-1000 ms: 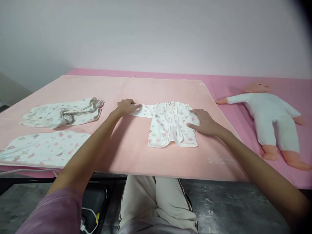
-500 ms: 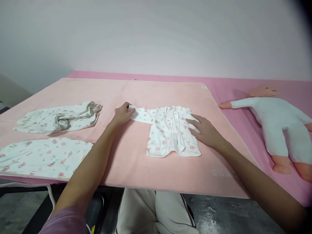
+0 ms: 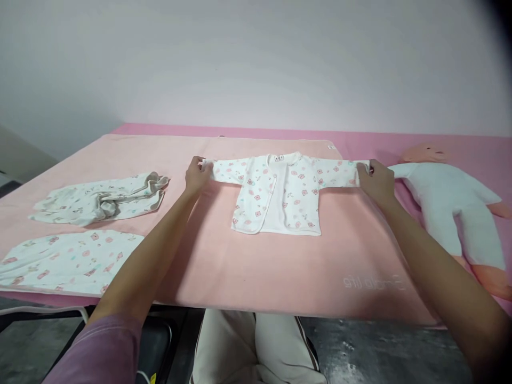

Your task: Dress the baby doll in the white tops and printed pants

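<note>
A small white baby shirt (image 3: pixel 256 200) with a pink and red print spreads out in the middle, its neckline away from me and its front partly open. My left hand (image 3: pixel 198 176) is closed on the cuff of the left-side sleeve. The cuff on the opposite side is pinched in my right hand (image 3: pixel 376 180). Both sleeves are stretched straight out sideways. Shadows under the sleeves suggest they are raised off the pink blanket (image 3: pixel 260 277); whether the hem touches it I cannot tell.
On the left lie a crumpled printed garment (image 3: pixel 100 200) and, nearer me, a flat printed white cloth (image 3: pixel 72 261). A doll (image 3: pixel 452 197) in a white suit lies on the pink table surface (image 3: pixel 360 144) at right. Behind stands a pale wall (image 3: pixel 256 64).
My right hand has moved outward from the shirt's side and now grips the second sleeve, pulled out straight. The shirt has shifted up and away from me. My left hand keeps its cuff.
</note>
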The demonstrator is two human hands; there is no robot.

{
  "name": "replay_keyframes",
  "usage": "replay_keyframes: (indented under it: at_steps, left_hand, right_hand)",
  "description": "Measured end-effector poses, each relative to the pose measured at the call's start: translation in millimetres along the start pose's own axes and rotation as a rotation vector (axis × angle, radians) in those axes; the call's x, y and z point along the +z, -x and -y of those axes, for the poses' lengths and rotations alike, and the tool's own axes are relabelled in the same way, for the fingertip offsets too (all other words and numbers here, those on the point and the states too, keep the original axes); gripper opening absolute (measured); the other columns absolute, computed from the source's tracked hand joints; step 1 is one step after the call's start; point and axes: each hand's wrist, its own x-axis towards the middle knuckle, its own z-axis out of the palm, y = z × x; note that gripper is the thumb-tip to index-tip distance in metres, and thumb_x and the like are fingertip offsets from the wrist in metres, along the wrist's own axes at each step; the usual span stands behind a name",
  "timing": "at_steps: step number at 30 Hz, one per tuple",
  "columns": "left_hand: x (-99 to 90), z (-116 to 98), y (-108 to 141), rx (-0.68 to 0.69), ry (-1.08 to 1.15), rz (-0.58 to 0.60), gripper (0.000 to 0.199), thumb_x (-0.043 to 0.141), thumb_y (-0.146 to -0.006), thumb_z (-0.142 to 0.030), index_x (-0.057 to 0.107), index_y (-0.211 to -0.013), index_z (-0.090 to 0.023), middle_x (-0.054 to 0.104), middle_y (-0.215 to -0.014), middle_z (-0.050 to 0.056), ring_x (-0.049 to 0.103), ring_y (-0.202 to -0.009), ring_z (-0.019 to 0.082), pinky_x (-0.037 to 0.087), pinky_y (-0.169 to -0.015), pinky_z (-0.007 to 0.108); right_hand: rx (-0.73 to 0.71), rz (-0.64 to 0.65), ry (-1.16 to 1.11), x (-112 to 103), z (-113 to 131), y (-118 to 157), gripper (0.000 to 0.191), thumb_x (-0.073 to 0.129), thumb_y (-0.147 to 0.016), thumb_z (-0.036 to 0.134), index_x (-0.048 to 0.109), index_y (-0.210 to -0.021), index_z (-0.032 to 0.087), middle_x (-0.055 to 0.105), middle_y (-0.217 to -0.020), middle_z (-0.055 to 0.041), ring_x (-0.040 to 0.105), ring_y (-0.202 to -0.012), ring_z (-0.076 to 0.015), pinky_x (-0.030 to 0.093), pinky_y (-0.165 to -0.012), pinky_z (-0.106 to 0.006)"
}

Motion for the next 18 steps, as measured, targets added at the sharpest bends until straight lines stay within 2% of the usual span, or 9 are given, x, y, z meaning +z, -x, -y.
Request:
replay_keyframes:
  at_steps: [2,4,6,9,12,14,18]
  left_hand:
    - [3.3,-3,-10,0.007,-0.009,-0.008,0.036,0.06,-0.1,-0.044,0.062,-0.129,-0.024,0.078,-0.117,0.009,0.071,-0.099,0.026,0.05,-0.087,0.036]
    - [7.9,-4,-16,-0.005,-0.026,-0.002,0.034,0.06,-0.101,-0.044,0.063,-0.128,-0.024,0.079,-0.114,0.008,0.071,-0.099,0.026,0.05,-0.089,0.036]
    - [13.1,-4,-20,-0.037,-0.054,0.008,0.03,0.059,-0.102,-0.045,0.064,-0.125,-0.025,0.079,-0.113,0.008,0.071,-0.101,0.027,0.051,-0.094,0.038]
    - [19.8,0,-20,-0.075,-0.114,-0.006,0.025,0.06,-0.103,-0.044,0.065,-0.119,-0.027,0.079,-0.114,0.007,0.071,-0.111,0.029,0.044,-0.112,0.046]
    - [22.0,6,-17,-0.05,-0.153,-0.028,0.023,0.059,-0.105,-0.042,0.064,-0.121,-0.026,0.078,-0.112,0.006,0.07,-0.117,0.03,0.032,-0.123,0.054]
    - [20.9,7,-13,-0.018,-0.193,-0.054,0.026,0.058,-0.106,-0.036,0.062,-0.127,-0.023,0.078,-0.114,0.008,0.068,-0.121,0.031,0.03,-0.124,0.057]
    - [19.3,-3,4,0.055,-0.343,-0.179,0.033,0.057,-0.102,-0.025,0.06,-0.134,-0.016,0.067,-0.142,0.019,0.054,-0.141,0.042,0.034,-0.121,0.064]
  right_hand:
    - [0.01,-0.02,-0.037,13,-4,-9,0.022,0.061,-0.105,0.037,0.073,-0.108,0.019,0.075,-0.097,-0.0116,0.06,-0.088,-0.0248,0.042,-0.085,-0.037]
    - [0.014,-0.027,-0.089,27,-7,-12,0.024,0.062,-0.101,0.034,0.075,-0.116,0.019,0.078,-0.105,-0.0117,0.066,-0.095,-0.0272,0.046,-0.09,-0.038]
    - [0.011,-0.026,-0.131,41,-12,-13,0.026,0.062,-0.099,0.035,0.076,-0.116,0.021,0.08,-0.106,-0.0114,0.069,-0.097,-0.0288,0.05,-0.092,-0.04]
    - [-0.001,-0.023,-0.162,54,-25,-11,0.027,0.065,-0.096,0.039,0.076,-0.113,0.021,0.081,-0.106,-0.0117,0.07,-0.098,-0.0306,0.053,-0.093,-0.042]
    - [-0.017,-0.026,-0.169,58,-38,-4,0.029,0.065,-0.093,0.039,0.073,-0.113,0.02,0.08,-0.107,-0.0131,0.07,-0.098,-0.0309,0.054,-0.094,-0.044]
    - [-0.05,-0.038,-0.154,57,-41,3,0.031,0.063,-0.093,0.038,0.07,-0.117,0.019,0.078,-0.111,-0.0146,0.069,-0.099,-0.0308,0.054,-0.095,-0.046]
    - [-0.2,-0.112,-0.069,53,-34,19,0.042,0.057,-0.099,0.038,0.066,-0.133,0.016,0.071,-0.128,-0.0213,0.064,-0.118,-0.0371,0.052,-0.107,-0.055]
